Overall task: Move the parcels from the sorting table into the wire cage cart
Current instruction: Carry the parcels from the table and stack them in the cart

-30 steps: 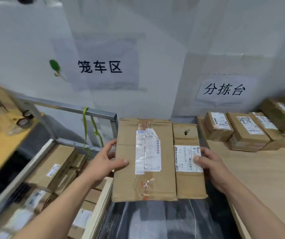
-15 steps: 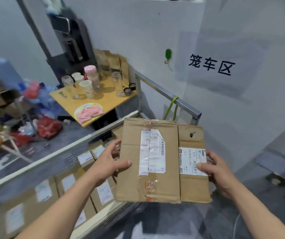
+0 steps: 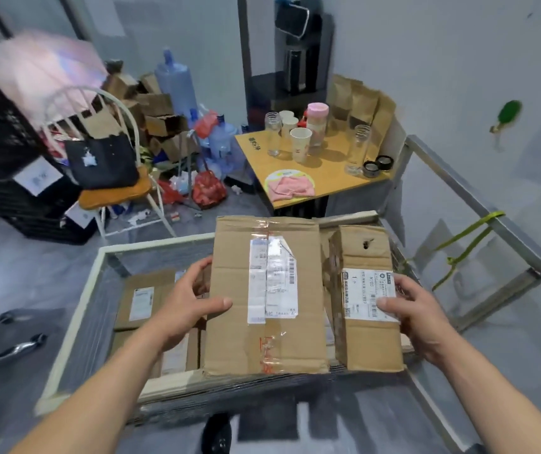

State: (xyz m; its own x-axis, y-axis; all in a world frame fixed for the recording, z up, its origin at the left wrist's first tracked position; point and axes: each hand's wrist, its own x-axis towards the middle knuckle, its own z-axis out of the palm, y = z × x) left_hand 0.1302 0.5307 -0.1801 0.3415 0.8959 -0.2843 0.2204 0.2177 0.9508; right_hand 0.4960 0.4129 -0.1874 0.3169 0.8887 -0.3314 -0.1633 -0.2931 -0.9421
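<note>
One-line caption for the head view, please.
Left hand and right hand hold a wide parcel and a narrow parcel side by side above the part-filled wire cage cart.

Parcel-filled wire cage cart [image 3: 76, 309]

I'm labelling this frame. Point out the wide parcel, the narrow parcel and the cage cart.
wide parcel [image 3: 239, 309]: head view, bare cardboard top.
narrow parcel [image 3: 365, 342]: head view, cardboard below its label.
cage cart [image 3: 76, 326]: head view, left rim.

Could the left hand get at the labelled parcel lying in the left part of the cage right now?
Probably not as things stand: the left hand grips the wide parcel held over the cage. The labelled parcel lies uncovered just below, so once freed it looks reachable.
</note>
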